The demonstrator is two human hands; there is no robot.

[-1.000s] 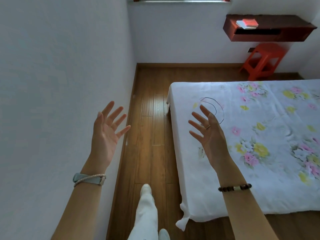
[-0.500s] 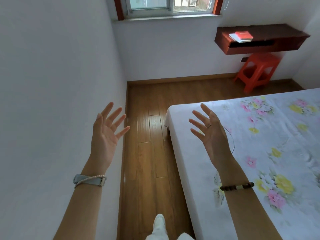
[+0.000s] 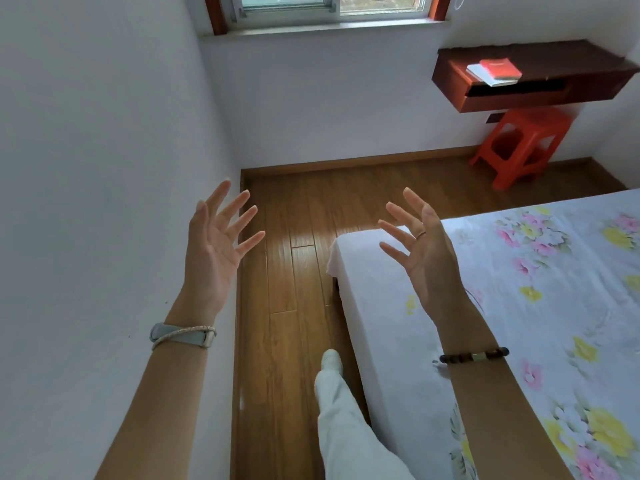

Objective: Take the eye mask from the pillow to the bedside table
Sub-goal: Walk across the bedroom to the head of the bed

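Both hands up in front of the person, palms facing each other, fingers spread, nothing in either. L hand [image 3: 216, 249] is raised w/ the white wall behind it on that side, a pale blue band + thin bracelet [image 3: 183, 336] on the wrist. R hand [image 3: 424, 252] is over the near corner of the bed [image 3: 381, 306], released, ring on one finger, dark bead bracelet [image 3: 474, 356] on the wrist. Bed has a white sheet w/ pink + yellow flowers and fills the right side of the view; a thin dark line on the sheet is just visible behind the R wrist, can't tell what it is. Eye mask and pillow not in view, so can't tell where the mask lies. Between wall and bed runs a strip of wood floor [image 3: 287, 271]; one leg in white trousers w/ a white shoe [image 3: 331, 360] is stepping along it, close beside the bed edge. Far wall: window [image 3: 332, 8] w/ red-brown frame up top. At right a dark red wall-mounted shelf [image 3: 554, 57] w/ a red book [image 3: 500, 69] lying on top of white ones; an orange plastic stool [image 3: 523, 143] stands on the floor under it.
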